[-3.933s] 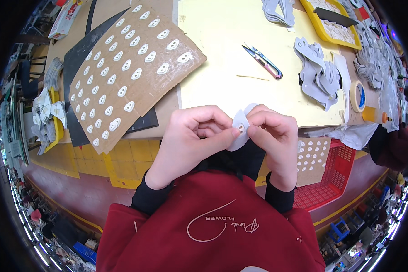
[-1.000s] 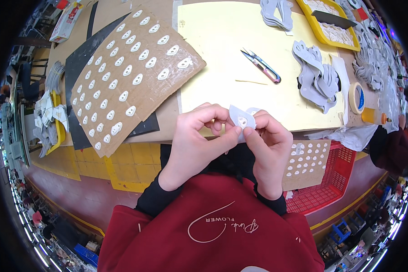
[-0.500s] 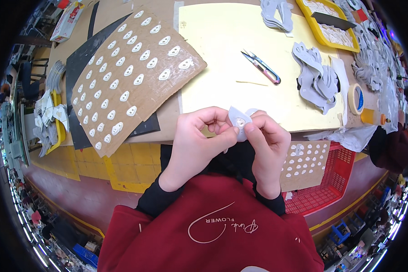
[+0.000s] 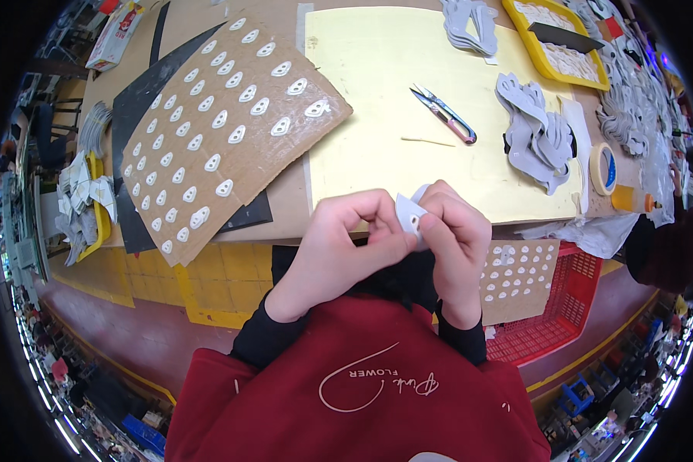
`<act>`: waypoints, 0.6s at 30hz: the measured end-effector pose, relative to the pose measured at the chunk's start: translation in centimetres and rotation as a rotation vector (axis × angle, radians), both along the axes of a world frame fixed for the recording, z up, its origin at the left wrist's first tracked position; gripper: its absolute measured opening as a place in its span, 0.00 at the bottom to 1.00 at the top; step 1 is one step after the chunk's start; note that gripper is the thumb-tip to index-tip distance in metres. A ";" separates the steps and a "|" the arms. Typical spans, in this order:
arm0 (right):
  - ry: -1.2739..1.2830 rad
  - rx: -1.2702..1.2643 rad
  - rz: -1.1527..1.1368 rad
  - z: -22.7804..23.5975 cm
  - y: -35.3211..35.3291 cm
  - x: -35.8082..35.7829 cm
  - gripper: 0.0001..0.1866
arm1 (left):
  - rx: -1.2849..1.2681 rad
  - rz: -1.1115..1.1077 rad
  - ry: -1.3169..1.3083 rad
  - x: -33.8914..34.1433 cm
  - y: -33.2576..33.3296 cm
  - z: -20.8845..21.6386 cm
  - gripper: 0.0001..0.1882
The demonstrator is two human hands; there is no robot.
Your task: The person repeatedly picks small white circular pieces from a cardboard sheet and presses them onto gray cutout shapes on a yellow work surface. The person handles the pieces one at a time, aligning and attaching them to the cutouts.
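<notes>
Between my two hands, just in front of the table's near edge, is a grey fabric-like shoe piece [image 4: 409, 209] with a small white two-holed patch [image 4: 415, 222] on it. My left hand [image 4: 354, 235] pinches the piece from its left side. On the other side, my right hand [image 4: 456, 239] grips it with the thumb pressed beside the patch. Fingers cover much of the piece. Left of my hands lies a brown board [image 4: 231, 146] with rows of similar white two-holed patches. Beyond my hands, thread snips [image 4: 444, 115] and a thin pale stick [image 4: 428, 141] lie on a yellow sheet [image 4: 362, 92].
Grey cut pieces [image 4: 535, 131] lie at the right, near a tape roll [image 4: 604, 169] and an orange bottle [image 4: 633, 199]. A yellow tray [image 4: 604, 75] of small white parts stands far right. Below the edge, a red basket [image 4: 570, 308] holds another patch board [image 4: 516, 281].
The grey piece has tilted and turned in my fingers, and less of its face shows. My hands have shifted slightly. The things on the table stay where they were.
</notes>
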State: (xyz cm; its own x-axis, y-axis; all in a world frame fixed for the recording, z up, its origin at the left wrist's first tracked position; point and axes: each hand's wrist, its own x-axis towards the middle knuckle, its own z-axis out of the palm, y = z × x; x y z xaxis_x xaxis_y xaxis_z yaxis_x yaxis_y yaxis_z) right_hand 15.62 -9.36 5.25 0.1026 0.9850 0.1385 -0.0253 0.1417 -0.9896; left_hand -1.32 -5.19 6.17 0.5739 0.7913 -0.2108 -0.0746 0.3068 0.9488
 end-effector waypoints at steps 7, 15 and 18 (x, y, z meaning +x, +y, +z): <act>0.193 0.023 0.024 -0.5 -0.3 -0.9 0.09 | 0.005 -0.037 -0.112 0.1 0.4 0.4 0.09; 0.475 -0.094 0.158 -0.9 -0.7 -0.9 0.14 | 0.243 -0.048 -0.148 0.1 0.8 -0.4 0.09; 0.362 0.009 0.142 -1.0 -0.5 -0.7 0.13 | 0.257 -0.070 -0.142 0.0 0.5 -0.6 0.09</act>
